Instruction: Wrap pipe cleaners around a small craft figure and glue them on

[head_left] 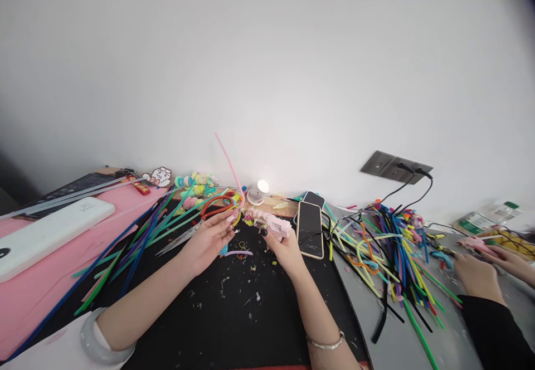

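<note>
My left hand (209, 238) pinches a long pink pipe cleaner (229, 161) that sticks up toward the wall, close to a small fuzzy multicoloured craft piece (253, 217). My right hand (283, 245) is closed round a small pink glue gun (278, 227), its tip at the craft piece. Both hands hover over a black mat (234, 314) strewn with fluff scraps. Orange-handled scissors (196, 222) lie just left of my left hand.
Long pipe cleaners (137, 242) fan out left; a tangled pile (388, 253) lies right. Two phones (310, 228) rest beside my right hand. A pink board (33, 297), a white box (45, 230), a wall socket (395, 167) and another person's hands (485, 269) at far right.
</note>
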### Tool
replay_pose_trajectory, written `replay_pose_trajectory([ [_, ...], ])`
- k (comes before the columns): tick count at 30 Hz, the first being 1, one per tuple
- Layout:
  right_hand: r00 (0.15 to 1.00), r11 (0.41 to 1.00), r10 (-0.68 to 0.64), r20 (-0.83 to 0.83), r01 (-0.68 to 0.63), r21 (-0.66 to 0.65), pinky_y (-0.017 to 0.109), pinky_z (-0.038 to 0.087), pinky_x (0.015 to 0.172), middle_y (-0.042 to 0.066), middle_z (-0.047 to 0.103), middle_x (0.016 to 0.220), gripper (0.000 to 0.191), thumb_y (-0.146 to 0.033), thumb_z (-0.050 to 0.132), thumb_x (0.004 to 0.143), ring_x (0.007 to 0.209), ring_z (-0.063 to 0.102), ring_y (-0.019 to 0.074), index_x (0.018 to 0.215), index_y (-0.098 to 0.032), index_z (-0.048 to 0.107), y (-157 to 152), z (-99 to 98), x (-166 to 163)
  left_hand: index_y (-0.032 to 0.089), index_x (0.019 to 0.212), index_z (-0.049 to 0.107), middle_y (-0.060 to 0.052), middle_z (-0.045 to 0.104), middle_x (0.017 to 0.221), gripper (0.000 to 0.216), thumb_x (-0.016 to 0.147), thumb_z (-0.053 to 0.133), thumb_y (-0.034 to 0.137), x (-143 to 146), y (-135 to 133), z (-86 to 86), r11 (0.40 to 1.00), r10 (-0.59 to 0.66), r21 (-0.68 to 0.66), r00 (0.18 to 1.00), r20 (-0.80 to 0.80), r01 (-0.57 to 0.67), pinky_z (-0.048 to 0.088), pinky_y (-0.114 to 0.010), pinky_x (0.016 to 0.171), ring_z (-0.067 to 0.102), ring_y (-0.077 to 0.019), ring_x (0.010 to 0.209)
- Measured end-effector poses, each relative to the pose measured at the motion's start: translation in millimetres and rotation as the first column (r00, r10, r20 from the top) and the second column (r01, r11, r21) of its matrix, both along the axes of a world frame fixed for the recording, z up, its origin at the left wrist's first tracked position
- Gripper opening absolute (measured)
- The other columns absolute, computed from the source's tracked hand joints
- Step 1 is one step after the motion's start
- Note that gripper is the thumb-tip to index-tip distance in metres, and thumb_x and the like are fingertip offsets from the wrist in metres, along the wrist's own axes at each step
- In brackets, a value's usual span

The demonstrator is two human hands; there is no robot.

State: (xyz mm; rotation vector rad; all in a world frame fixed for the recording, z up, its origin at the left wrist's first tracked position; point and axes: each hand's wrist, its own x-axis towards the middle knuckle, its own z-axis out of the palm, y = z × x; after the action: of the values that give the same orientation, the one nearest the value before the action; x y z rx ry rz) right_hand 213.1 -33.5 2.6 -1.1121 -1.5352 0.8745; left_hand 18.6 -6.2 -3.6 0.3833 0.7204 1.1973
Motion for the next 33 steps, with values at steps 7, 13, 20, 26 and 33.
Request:
replay_pose_trajectory([
  [7,1.000,1.000,0.004,-0.026,-0.005,-0.015,0.035,0.054,0.068,0.008,0.070,0.084,0.044,-0.043,0.063,0.080,0.080,0.064,0.0241,0.113,-0.015,0.069,-0.8,6.3,-2.9,0.015,0.085,0.074,-0.005,0.075,0.086,0.022,0.077,0.064,-0.004,0.6,-0.6,3.5,1.000,0.011,-0.019,1.000,-0.003,-0.011,0.057,-0.018,0.061,0.064,-0.0086,0.062],
  [13,0.999,1.000,-0.002,-0.036,0.003,0.027,0.038,0.054,0.080,0.009,0.071,0.103,0.041,-0.040,0.064,0.080,0.092,0.065,0.0264,0.112,-0.016,0.069,-0.1,4.3,-2.4,0.014,0.085,0.075,-0.006,0.075,0.092,0.023,0.079,0.061,-0.003,0.5,-0.1,2.1,1.000,0.006,-0.009,1.000,0.008,-0.006,0.057,-0.018,0.061,0.064,-0.0087,0.064],
  [20,0.997,0.993,-0.072,0.020,0.070,0.094,0.036,0.051,0.086,0.009,0.071,0.104,0.033,-0.035,0.064,0.080,0.101,0.062,0.0274,0.107,-0.016,0.068,2.3,0.3,2.1,0.013,0.088,0.075,-0.007,0.074,0.093,0.021,0.079,0.063,-0.002,-0.9,1.2,-2.1,1.000,-0.010,0.015,1.000,0.017,0.009,0.057,-0.019,0.063,0.064,-0.0093,0.065],
  [26,0.932,0.956,-0.275,0.235,0.239,0.171,0.033,0.047,0.080,0.006,0.069,0.104,0.034,-0.026,0.060,0.077,0.090,0.063,0.0229,0.111,-0.018,0.063,3.3,4.9,3.7,0.014,0.087,0.076,-0.006,0.074,0.091,0.022,0.078,0.063,-0.001,-0.6,0.1,0.4,0.999,-0.010,0.041,1.000,0.001,0.009,0.055,-0.017,0.063,0.063,-0.0085,0.065],
  [33,0.620,0.916,-0.317,0.718,0.395,0.063,0.038,0.036,0.085,0.005,0.067,0.107,0.034,-0.018,0.059,0.075,0.101,0.059,0.0259,0.108,-0.024,0.061,4.7,-6.9,5.2,0.015,0.084,0.076,-0.008,0.075,0.098,0.016,0.068,0.079,0.011,0.0,-1.4,-1.8,0.986,-0.017,0.165,0.993,-0.114,0.035,0.054,-0.020,0.068,0.067,-0.0146,0.081],
])
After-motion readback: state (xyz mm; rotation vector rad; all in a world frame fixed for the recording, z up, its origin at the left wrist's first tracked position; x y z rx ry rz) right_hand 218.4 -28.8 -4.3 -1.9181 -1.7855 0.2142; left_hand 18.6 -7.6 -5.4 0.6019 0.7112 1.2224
